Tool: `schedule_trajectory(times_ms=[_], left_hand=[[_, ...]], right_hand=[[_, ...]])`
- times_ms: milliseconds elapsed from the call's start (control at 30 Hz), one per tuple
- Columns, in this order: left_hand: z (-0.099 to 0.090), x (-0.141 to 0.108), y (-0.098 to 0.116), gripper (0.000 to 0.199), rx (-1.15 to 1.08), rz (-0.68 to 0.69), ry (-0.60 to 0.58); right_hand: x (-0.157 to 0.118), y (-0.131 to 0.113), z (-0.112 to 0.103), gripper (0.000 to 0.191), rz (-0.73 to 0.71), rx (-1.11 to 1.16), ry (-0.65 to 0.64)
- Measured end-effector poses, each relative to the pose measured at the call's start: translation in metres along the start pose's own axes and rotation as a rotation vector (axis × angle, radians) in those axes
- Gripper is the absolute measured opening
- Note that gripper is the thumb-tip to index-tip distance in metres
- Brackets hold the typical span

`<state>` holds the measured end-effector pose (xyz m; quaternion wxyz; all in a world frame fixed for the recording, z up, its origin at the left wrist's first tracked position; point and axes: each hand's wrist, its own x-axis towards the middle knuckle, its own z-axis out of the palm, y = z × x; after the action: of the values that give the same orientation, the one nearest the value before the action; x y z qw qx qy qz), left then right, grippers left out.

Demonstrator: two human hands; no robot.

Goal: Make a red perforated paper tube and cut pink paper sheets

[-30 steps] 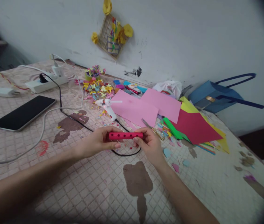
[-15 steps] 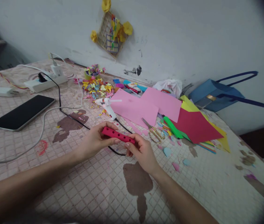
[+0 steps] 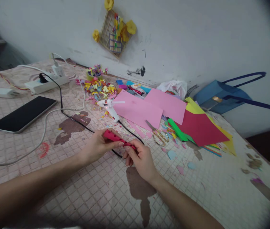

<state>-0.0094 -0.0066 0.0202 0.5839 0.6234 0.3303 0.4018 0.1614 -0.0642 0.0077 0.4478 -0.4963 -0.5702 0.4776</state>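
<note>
My red strip [image 3: 111, 135] has a row of dark holes; it is above the surface [image 3: 89, 194] — wide at left, narrow at right. My left fingers [image 3: 112, 146] and right fingers [image 3: 133, 154] are closed on its ends. Half a second ago, its width was more even.

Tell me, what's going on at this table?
A person is holding a red spotted piece in both hands above the table. The left hand grips its wider-looking end, while the right hand pinches the narrower-looking one. Beyond the hands, a white glue gun lies at the edge of the pink sheets, with gold-handled scissors to its right.
</note>
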Motion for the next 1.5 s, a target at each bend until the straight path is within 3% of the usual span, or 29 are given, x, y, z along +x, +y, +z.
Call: schedule_trajectory(times_ms=[200, 500, 700, 900, 1133, 1300, 1500], left_hand=[[-0.004, 0.005, -0.002, 0.017, -0.145, 0.008, 0.036], [0.000, 0.004, -0.003, 0.016, -0.159, -0.027, -0.092], [0.000, 0.003, -0.008, 0.017, -0.122, -0.004, -0.089], [-0.003, 0.005, -0.001, 0.020, -0.176, 0.002, -0.004], [-0.002, 0.005, -0.005, 0.019, -0.191, -0.040, -0.024], [-0.002, 0.006, -0.006, 0.019, -0.209, -0.068, -0.088], [-0.008, 0.008, -0.004, 0.022, -0.204, -0.066, -0.007]], right_hand=[[0.003, 0.000, -0.005, 0.025, 0.023, 0.022, 0.057], [0.001, -0.002, -0.005, 0.019, -0.042, -0.148, -0.026], [0.000, 0.000, -0.003, 0.023, -0.076, -0.238, -0.025], [0.000, -0.002, -0.004, 0.026, -0.090, -0.278, -0.019], [-0.001, -0.002, -0.001, 0.032, -0.115, -0.320, -0.013], [0.000, -0.004, -0.004, 0.037, -0.076, -0.191, -0.039], [0.004, -0.007, -0.015, 0.045, 0.164, 0.233, -0.202]])
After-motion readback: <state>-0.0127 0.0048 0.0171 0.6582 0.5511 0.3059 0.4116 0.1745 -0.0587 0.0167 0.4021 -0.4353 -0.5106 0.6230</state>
